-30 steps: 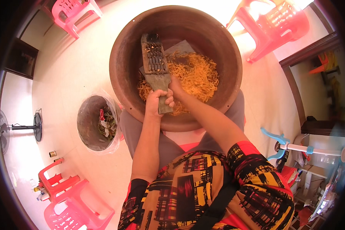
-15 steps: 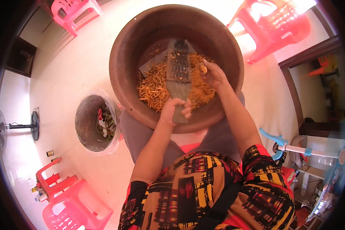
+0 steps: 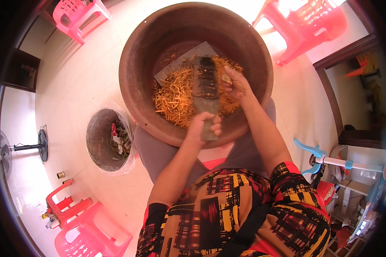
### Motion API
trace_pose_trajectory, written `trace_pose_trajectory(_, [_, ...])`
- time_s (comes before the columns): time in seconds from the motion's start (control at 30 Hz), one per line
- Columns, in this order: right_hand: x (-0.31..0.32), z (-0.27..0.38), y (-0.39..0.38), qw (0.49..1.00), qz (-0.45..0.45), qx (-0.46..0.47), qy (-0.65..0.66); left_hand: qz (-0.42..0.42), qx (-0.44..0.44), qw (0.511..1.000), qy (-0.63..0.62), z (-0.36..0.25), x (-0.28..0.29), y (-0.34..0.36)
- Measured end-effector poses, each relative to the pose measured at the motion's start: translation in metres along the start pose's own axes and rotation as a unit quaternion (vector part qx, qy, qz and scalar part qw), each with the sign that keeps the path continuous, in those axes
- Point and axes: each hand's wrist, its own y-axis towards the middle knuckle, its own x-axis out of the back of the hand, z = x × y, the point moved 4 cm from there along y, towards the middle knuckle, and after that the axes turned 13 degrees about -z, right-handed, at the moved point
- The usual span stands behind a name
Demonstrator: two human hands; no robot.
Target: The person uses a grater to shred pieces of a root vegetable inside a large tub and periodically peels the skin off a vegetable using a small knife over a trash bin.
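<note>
Left hand (image 3: 203, 126) closed around grater (image 3: 206, 92) handle, grater slanted in bowl (image 3: 135, 90). Right hand (image 3: 236, 83) presses a small piece, probably carrot, against grater; shreds (image 3: 173, 96) beneath.

Long flat grater (image 3: 206, 92) slopes into my brown bowl (image 3: 137, 55), handle end nearest me; orange shreds (image 3: 173, 96) heaped beneath it.

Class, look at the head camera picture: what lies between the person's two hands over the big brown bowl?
In the head view, the grater runs between the left hand and right hand, over orange shreds in the bowl.
</note>
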Motion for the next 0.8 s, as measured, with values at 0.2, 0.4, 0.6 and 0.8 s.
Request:
trace_pose_trajectory(0.2, [-0.010, -0.005, 0.006, 0.960, -0.053, 0.161, -0.223, -0.036, 0.028, 0.999, 0.018, 0.004, -0.002, 0.002])
trace_pose_trajectory(0.4, [-0.021, -0.013, 0.006, 0.794, -0.092, 0.363, -0.479, -0.062, 0.041, 0.997, 0.012, 0.005, -0.008, 0.000])
trace_pose_trajectory(0.6, [-0.034, -0.018, 0.004, 0.676, -0.122, 0.412, -0.598, -0.080, 0.037, 0.996, 0.008, 0.006, -0.002, 0.006])
trace_pose_trajectory(0.8, [-0.045, -0.022, -0.014, 0.613, -0.118, 0.409, -0.666, -0.090, 0.023, 0.996, 0.003, 0.007, -0.005, 0.004])
